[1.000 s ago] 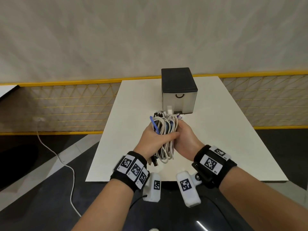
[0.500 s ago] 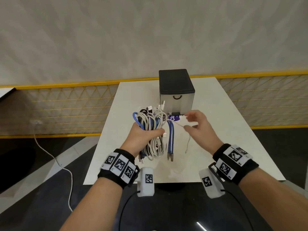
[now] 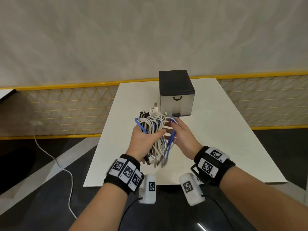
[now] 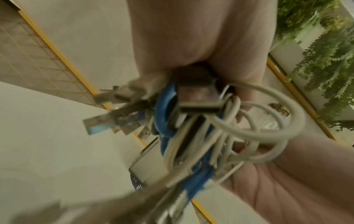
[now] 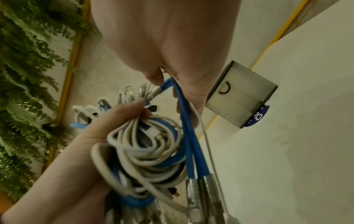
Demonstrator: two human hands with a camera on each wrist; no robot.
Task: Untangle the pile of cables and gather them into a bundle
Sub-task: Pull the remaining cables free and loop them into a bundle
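Standing behind everything is a pale wall (image 3: 150,39), w/ a yellow-framed mesh fence (image 3: 66,110) along its foot and dark floor (image 3: 33,189) below, a white cord (image 3: 55,160) trailing across it. White bench (image 3: 225,139) sits centre frame; near its far edge is a small drawer box (image 3: 176,94), black top, translucent front w/ a curved black handle, a blue round label poking out at its base. Green foliage (image 5: 23,75) shows in both wrist views.

Both forearms wear black wristbands carrying square coded markers, w/ white camera pods under the wrists.

Cable bundle (image 3: 154,135) is held in the air above the bench, just in front of the drawer box, not touching either. Mostly white cables looped together, some blue and a few dark ones, metal USB plugs dangling at the lower end and more plugs sticking up at the top.

Left hand (image 3: 143,142): grip closed round the middle of the bundle, thumb across the front, fingers wrapped behind.

Right hand (image 3: 182,135): just beside the bundle on its right side, grip closed on a folded blue cable (image 5: 184,115) at its bend, pinched betw. thumb and fingers; its two strands hang down w/ silver connectors at the ends, alongside a thin white cable (image 5: 208,145).
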